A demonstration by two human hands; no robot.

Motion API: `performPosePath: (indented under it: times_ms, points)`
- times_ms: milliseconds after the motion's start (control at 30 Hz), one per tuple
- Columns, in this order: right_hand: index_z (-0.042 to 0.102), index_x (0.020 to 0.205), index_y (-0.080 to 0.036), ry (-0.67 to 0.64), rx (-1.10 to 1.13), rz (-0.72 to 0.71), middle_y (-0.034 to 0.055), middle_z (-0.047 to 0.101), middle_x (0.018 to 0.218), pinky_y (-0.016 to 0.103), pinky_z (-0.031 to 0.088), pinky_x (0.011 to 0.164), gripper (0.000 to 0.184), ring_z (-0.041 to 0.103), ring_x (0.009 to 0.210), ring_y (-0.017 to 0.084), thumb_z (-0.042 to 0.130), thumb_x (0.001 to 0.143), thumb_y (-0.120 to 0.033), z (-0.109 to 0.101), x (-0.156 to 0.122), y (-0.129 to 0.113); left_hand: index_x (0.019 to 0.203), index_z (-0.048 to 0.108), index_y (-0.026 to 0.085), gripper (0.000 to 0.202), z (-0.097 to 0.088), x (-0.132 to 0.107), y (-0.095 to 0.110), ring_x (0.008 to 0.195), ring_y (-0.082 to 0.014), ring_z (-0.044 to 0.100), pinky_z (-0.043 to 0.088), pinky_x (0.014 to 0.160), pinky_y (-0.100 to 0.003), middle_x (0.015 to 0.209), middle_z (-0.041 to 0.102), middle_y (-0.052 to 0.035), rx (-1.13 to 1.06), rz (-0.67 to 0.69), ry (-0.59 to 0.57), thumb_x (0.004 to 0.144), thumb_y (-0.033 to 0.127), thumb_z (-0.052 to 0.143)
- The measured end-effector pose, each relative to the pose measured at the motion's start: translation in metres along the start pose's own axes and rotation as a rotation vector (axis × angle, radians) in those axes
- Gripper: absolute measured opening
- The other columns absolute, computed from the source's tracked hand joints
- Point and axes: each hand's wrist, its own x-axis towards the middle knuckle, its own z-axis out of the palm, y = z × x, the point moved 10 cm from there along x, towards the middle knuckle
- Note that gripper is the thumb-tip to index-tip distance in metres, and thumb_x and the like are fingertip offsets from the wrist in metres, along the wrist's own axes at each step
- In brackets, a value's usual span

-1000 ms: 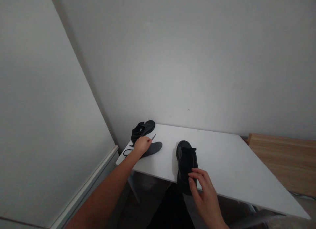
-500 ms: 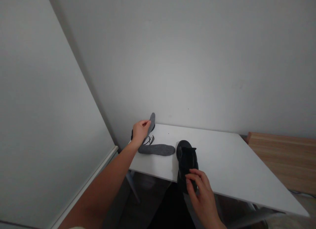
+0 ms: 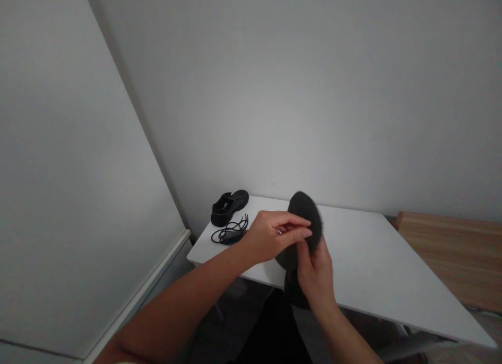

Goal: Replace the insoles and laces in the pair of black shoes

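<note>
Above the table, a dark grey insole [image 3: 304, 207] is held up and slightly blurred. My right hand [image 3: 317, 270] grips its edge from below, thumb on the near face. My left hand [image 3: 270, 234] pinches at the same insole with thumb and fingertips. Behind and beneath them, one black shoe [image 3: 295, 291] lies at the table's front edge, mostly covered by the insole and hands. Farther left stands a second black shoe [image 3: 229, 207]. A loose bundle of black shoelaces [image 3: 230, 231] rests in front of it. Anything lying behind my left forearm is hidden.
The white table [image 3: 364, 264] stands against a grey wall [image 3: 274, 92]. A white panel [image 3: 78, 170] rises close on the left. Beyond the table's right end is a wooden board [image 3: 451, 254].
My left hand has come right from the far left, carrying an insole to my right hand, which now grips it. The left shoe and laces are uncovered.
</note>
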Motion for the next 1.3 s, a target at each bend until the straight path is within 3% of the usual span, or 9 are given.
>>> performPosePath:
  times_ms: [100,267,367,533,633,767,933,1133,1300]
  points:
    - [0.053,0.111,-0.019,0.118,0.051,0.163,0.0094,0.061,0.107,0.038,0.043,0.089,0.037,0.056,0.099,0.022,0.048,0.082,-0.041,-0.031,0.005,0.019,0.109,0.062,0.021,0.033,-0.018,0.0,-0.048,0.096,-0.0159,0.06,0.046,0.086,-0.029,0.107,0.065,-0.0067,0.155,0.011,0.012,0.086,0.037,0.045]
    - [0.051,0.109,-0.022,0.068,0.19,0.421,0.0037,0.063,0.102,0.033,0.047,0.084,0.042,0.06,0.091,0.019,0.058,0.074,-0.044,-0.061,-0.015,0.062,0.112,0.061,0.028,0.038,-0.008,-0.041,-0.209,0.115,-0.0273,0.046,0.033,0.098,-0.043,0.126,0.053,-0.0076,0.685,-0.21,-0.341,0.075,0.038,0.061]
    - [0.048,0.106,-0.023,0.036,0.159,0.531,0.0024,0.063,0.096,0.031,0.05,0.076,0.046,0.06,0.082,0.018,0.062,0.07,-0.048,-0.071,-0.036,0.08,0.113,0.059,0.033,0.037,-0.005,-0.067,-0.252,0.115,-0.0293,0.044,0.031,0.096,-0.046,0.127,0.052,-0.0062,0.815,-0.288,-0.374,0.079,0.043,0.053]
    - [0.024,0.125,-0.029,0.002,0.165,0.591,0.0022,0.056,0.098,0.031,0.052,0.062,0.073,0.061,0.078,0.019,0.063,0.068,-0.051,-0.077,-0.061,0.096,0.11,0.062,0.024,0.04,-0.02,-0.075,-0.252,0.109,-0.0333,0.046,0.034,0.089,-0.049,0.114,0.058,-0.0133,0.953,-0.386,-0.21,0.08,0.046,0.049]
    - [0.029,0.113,-0.026,-0.008,0.059,0.447,0.0019,0.051,0.095,0.031,0.05,0.068,0.058,0.058,0.083,0.019,0.061,0.07,-0.049,-0.083,-0.061,0.088,0.107,0.063,0.021,0.04,-0.021,-0.065,-0.232,0.113,-0.0337,0.043,0.029,0.095,-0.049,0.116,0.057,-0.0138,0.826,-0.407,-0.066,0.077,0.046,0.054]
    - [0.037,0.088,-0.023,-0.027,-0.185,0.254,-0.0017,0.045,0.081,0.03,0.043,0.072,0.03,0.049,0.077,0.016,0.052,0.076,-0.045,-0.087,-0.059,0.064,0.104,0.064,0.019,0.04,0.019,-0.045,-0.168,0.112,-0.0259,0.047,0.03,0.1,-0.04,0.115,0.058,-0.012,0.055,-0.341,0.053,0.08,0.047,0.05]
    - [0.033,0.085,-0.023,-0.294,-0.244,0.264,-0.0037,0.044,0.075,0.025,0.041,0.062,0.028,0.048,0.068,0.014,0.053,0.075,-0.039,-0.053,-0.078,0.048,0.11,0.058,0.016,0.044,0.106,-0.048,-0.091,0.096,-0.0232,0.059,0.045,0.084,-0.037,0.105,0.063,-0.0122,-1.11,-0.553,0.075,0.083,0.047,0.044]
    - [0.037,0.083,-0.023,-0.5,-0.509,0.151,-0.0021,0.051,0.076,0.024,0.044,0.056,0.031,0.054,0.063,0.014,0.061,0.065,-0.025,-0.035,-0.111,0.057,0.086,0.058,0.014,0.014,0.113,-0.093,-0.116,0.061,-0.0145,0.062,0.051,0.066,-0.03,0.067,0.062,-0.0034,-1.213,-0.853,0.604,0.08,0.027,0.054]
    - [0.046,0.09,-0.022,-0.457,-0.502,-0.165,0.0034,0.058,0.092,0.022,0.05,0.072,0.016,0.061,0.084,0.014,0.051,0.076,-0.017,-0.043,-0.114,0.038,0.085,0.057,0.014,0.011,0.099,-0.107,-0.13,0.059,-0.0126,0.061,0.052,0.063,-0.026,0.066,0.061,-0.0035,-1.163,-0.877,0.806,0.081,0.023,0.053]
